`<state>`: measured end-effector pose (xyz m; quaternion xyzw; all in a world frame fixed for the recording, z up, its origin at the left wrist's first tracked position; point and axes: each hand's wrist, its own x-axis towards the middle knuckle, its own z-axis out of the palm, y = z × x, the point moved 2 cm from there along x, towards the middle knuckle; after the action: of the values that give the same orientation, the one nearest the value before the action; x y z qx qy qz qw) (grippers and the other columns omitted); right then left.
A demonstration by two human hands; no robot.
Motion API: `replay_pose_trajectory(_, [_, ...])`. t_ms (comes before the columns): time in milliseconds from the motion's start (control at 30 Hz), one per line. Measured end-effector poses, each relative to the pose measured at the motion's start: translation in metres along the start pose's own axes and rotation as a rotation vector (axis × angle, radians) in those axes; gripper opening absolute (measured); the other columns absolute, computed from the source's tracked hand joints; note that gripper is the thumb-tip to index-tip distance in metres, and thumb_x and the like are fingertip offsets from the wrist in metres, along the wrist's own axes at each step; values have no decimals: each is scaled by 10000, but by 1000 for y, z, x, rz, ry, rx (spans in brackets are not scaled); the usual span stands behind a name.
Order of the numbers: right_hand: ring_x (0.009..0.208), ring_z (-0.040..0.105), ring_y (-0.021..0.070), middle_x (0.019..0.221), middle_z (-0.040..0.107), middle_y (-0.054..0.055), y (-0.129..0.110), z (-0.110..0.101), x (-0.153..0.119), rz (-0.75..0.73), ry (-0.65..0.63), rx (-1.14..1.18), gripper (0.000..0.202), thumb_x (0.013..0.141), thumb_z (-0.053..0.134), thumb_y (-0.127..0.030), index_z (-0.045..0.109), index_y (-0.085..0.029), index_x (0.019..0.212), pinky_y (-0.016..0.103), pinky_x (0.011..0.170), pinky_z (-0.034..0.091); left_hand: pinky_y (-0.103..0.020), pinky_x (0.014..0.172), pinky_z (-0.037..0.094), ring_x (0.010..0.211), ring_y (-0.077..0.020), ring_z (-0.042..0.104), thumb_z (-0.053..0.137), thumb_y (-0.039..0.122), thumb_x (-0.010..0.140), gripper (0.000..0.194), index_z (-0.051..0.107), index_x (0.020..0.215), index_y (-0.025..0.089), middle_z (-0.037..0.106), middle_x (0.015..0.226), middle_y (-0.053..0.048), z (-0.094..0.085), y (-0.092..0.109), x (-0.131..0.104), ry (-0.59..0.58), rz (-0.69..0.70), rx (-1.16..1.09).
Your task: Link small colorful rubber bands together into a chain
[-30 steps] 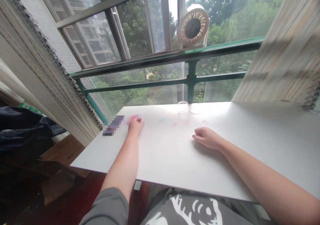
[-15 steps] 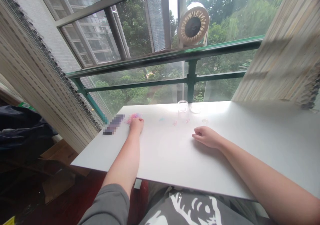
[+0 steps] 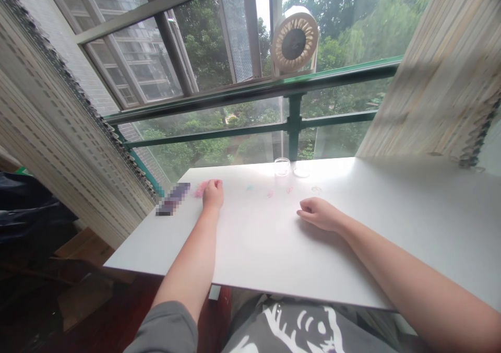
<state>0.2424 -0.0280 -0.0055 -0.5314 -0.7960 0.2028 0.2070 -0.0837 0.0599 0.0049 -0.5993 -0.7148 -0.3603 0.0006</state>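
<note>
My left hand (image 3: 213,193) is at the right side of a small pink heap (image 3: 200,189) of thin, loop-like pieces, partly covering it. Its fingers are pinched together, and a speck of pink shows at the tips; what they hold is too small to make out. My right hand (image 3: 319,213) rests on the white table (image 3: 258,248), fingers curled in and thumb along them, with nothing visible in it. Between the hands lie a faint teal piece (image 3: 249,188) and two pink pieces (image 3: 270,193). A pale loop (image 3: 317,189) lies just beyond my right hand.
A clear round container (image 3: 282,167) stands at the table's back edge, beside a clear round lid (image 3: 302,171). A blurred-out dark rectangular object (image 3: 173,199) lies at the left. Behind the table are a green railing (image 3: 295,123) and a round fan (image 3: 294,42).
My left hand has shifted slightly away from the pink heap, its fingers turning upward. My right hand stays on the table. The whole view has moved a little.
</note>
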Motion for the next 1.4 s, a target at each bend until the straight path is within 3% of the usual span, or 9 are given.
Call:
replay_pose_trajectory(233, [481,265,78,497,285,-47,0,0,1,-8,12,22,280,687,428,-337,282,-176,511,226,476,216,-262,778,420,850,-166,561,422,304,788,234,584,867,155,631,892,-61,17,48,-30,-194,202,-162])
replay_pose_trajectory(500, [500,309,82,514,351,-44,-1,-1,-1,-23,47,82,248,704,430,-338,333,-176,542,216,490,249,-239,707,436,741,-142,578,463,351,760,226,602,811,180,645,796,-26,13,83,-58,-317,329,-307])
replay_pose_trajectory(700, [540,385,91,592,444,-32,-1,-1,1,-70,114,208,120,699,469,-293,454,-175,686,226,531,319,-227,697,445,739,-134,587,467,390,753,260,617,823,189,656,808,-25,20,122,-87,-489,401,-453])
replay_pose_trajectory(900, [522,399,83,623,471,-24,0,-2,4,-104,201,318,167,715,480,-293,488,-164,820,223,516,335,-232,709,448,732,-138,593,512,326,722,216,645,825,190,666,812,-19,35,149,-96,-649,483,-476])
replay_pose_trajectory(1033, [523,412,87,618,491,-17,2,-3,4,-113,238,323,156,719,488,-309,502,-163,773,226,515,345,-230,700,451,738,-140,598,518,315,720,221,654,828,178,667,816,-27,42,153,-99,-658,474,-522])
replay_pose_trajectory(1233, [544,438,95,629,516,-10,6,-1,5,-125,219,311,138,711,501,-284,527,-163,774,231,531,362,-234,684,457,715,-132,594,541,341,710,218,639,827,185,663,813,-22,42,138,-104,-572,428,-526])
replay_pose_trajectory(1400, [548,435,99,588,507,-14,4,-2,4,-126,197,269,109,708,486,-252,545,-160,711,234,541,355,-236,691,463,697,-124,597,552,346,707,223,629,826,174,663,806,-29,45,131,-104,-579,407,-565])
